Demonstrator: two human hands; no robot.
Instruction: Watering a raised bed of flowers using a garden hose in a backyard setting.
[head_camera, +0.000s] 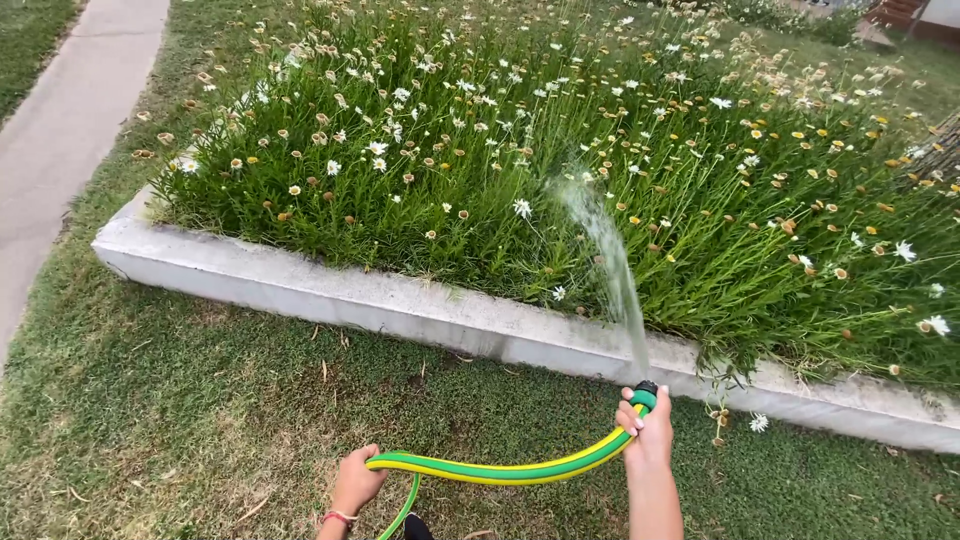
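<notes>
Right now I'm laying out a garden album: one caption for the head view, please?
Two hands hold a green-and-yellow hose, spraying water over a daisy bed.

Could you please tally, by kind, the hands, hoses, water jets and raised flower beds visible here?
Hands: 2, left hand and right hand, both on the hose
Hoses: 1, hose, green and yellow
Water jets: 1, jet
Flower beds: 1, bed, concrete-edged
Total: 5

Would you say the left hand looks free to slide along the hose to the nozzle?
Probably not: the right hand already wraps the hose just below the nozzle, blocking the left hand.
</notes>
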